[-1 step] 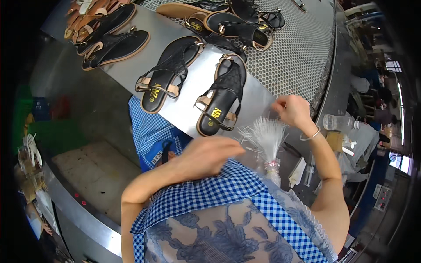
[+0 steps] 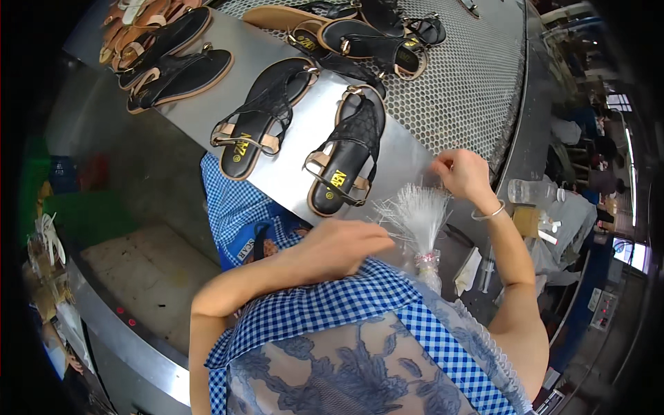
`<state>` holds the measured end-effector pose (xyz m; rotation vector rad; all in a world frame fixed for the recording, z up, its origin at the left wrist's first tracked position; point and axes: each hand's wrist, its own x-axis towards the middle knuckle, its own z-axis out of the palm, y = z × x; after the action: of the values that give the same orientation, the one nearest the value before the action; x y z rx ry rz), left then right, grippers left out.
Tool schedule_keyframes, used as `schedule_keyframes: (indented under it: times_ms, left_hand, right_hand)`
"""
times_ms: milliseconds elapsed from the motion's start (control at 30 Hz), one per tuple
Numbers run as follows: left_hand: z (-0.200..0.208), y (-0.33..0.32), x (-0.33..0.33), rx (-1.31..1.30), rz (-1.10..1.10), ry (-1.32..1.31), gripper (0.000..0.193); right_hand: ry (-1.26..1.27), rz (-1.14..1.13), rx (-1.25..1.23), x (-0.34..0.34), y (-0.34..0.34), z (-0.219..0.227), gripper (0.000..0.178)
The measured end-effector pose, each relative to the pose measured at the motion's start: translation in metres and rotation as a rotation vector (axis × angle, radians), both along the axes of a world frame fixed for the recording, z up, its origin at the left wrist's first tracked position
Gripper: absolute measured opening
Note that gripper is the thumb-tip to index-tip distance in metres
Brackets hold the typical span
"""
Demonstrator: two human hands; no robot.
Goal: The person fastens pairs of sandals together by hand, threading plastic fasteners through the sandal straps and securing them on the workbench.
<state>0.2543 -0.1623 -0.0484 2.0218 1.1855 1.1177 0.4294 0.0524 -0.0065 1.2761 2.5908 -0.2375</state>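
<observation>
A pair of black sandals lies on the metal plate in front of me: a left sandal (image 2: 261, 114) and a right sandal (image 2: 353, 142), both with tan-lined straps and gold buckles. Below the right sandal, my left hand (image 2: 346, 243) hovers in front of my apron, back upward and slightly blurred. Its fingers stretch to the right, apart from the sandals. My right hand (image 2: 462, 173), a bracelet at the wrist, is closed just above a bundle of clear thin plastic strands (image 2: 423, 211). Whatever its fingertips pinch is too small to make out.
More black sandals (image 2: 346, 34) lie on a perforated metal surface (image 2: 477, 83) at the back; others (image 2: 183, 79) rest at the plate's left. A clear bottle (image 2: 529, 192) lies beyond my right wrist, and a syringe (image 2: 487, 274) beside the strands. A green crate (image 2: 104, 211) stands left.
My left hand has shifted slightly to the right and nearer to me. My right hand stays about where it was, above the strands.
</observation>
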Motion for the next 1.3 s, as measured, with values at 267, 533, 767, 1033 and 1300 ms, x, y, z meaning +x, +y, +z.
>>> schedule_keyframes:
  times_ms: [267,533,767,1033,1300]
  left_hand:
    - [-0.041,0.058,0.079,-0.047,-0.178,0.658,0.061]
    - [-0.041,0.056,0.083,-0.076,-0.105,0.810,0.061]
    - [-0.048,0.050,0.071,0.063,-0.087,0.718,0.050]
    - [0.041,0.011,-0.097,-0.053,0.923,0.357,0.015]
    - [0.026,0.013,-0.120,-0.516,0.351,0.468,0.003]
  right_hand:
    - [0.109,0.031,-0.061,0.009,-0.031,-0.042,0.023]
    - [1.381,-0.172,-1.079,-0.018,-0.001,0.010,0.019]
    - [1.541,0.200,-0.787,-0.062,0.014,0.077,0.017]
    - [0.572,0.474,-0.698,-0.100,-0.040,0.019,0.018]
    - [0.243,0.739,-0.173,-0.126,-0.076,-0.018,0.011]
